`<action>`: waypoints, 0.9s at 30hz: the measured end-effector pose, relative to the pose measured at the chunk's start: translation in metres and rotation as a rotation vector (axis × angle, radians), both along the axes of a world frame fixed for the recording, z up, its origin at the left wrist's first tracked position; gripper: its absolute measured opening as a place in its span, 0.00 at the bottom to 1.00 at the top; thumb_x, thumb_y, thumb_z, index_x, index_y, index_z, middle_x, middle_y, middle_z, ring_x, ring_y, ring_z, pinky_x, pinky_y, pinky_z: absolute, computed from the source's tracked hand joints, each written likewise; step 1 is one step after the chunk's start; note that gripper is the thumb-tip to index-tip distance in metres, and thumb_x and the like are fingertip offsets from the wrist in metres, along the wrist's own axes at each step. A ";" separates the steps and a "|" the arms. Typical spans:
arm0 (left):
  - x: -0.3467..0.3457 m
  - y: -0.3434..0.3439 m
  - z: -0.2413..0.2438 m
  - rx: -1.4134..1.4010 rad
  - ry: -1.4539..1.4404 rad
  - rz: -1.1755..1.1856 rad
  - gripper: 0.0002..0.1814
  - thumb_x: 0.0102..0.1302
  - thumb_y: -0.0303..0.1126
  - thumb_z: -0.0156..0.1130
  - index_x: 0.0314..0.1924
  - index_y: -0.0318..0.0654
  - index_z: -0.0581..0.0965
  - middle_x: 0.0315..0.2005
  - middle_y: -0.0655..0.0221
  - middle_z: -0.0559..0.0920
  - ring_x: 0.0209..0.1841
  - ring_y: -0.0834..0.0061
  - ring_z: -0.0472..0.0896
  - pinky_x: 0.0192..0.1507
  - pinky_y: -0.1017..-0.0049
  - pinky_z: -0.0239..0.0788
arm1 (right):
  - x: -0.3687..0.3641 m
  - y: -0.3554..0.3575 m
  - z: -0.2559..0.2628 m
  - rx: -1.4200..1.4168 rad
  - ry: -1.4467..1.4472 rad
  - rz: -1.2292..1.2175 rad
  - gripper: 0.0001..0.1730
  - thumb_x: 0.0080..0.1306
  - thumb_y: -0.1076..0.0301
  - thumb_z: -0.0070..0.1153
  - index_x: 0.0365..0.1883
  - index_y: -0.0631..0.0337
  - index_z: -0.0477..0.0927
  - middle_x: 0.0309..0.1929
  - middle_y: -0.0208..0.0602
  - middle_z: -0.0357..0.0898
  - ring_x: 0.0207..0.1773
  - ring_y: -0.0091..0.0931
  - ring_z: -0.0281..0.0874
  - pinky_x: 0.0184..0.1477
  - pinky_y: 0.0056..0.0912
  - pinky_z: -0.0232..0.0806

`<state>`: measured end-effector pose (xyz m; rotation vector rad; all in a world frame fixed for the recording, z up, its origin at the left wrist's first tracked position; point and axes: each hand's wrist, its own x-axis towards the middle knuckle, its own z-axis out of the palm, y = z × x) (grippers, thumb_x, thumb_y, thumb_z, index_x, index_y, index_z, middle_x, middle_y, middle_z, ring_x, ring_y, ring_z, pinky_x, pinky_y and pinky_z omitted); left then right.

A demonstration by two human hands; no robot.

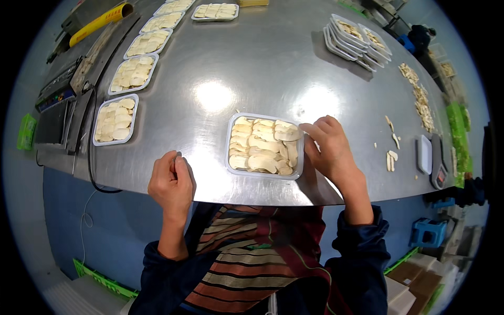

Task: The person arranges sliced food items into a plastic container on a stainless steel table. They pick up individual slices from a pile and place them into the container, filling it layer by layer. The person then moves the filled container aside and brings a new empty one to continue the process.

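Observation:
A clear plastic tray sits in front of me near the table's front edge. Rows of overlapping pale dried slices, which look like mushroom, fill it. My right hand is at the tray's right side, its index fingertip at the upper right corner beside a slice. Its thumb is apart from that finger, and the other fingers are curled. To the left of the tray, my left hand is closed in a loose fist above the table edge. A small dark spot shows by its thumb tip; what it is cannot be told.
Several filled trays line the left of the steel table. Stacked trays stand at the back right. Loose slices lie at right, near a white tray and a small scale. A black cable hangs at left.

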<state>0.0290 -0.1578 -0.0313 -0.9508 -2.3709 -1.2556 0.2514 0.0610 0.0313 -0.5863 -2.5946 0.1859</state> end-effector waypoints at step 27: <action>0.000 -0.002 -0.003 0.066 -0.084 -0.039 0.06 0.62 0.25 0.62 0.38 0.33 0.82 0.25 0.68 0.80 0.22 0.79 0.75 0.26 0.78 0.67 | 0.047 0.033 -0.003 -0.030 -0.067 -0.227 0.11 0.47 0.69 0.64 0.29 0.66 0.85 0.23 0.39 0.77 0.40 0.36 0.73 0.48 0.38 0.68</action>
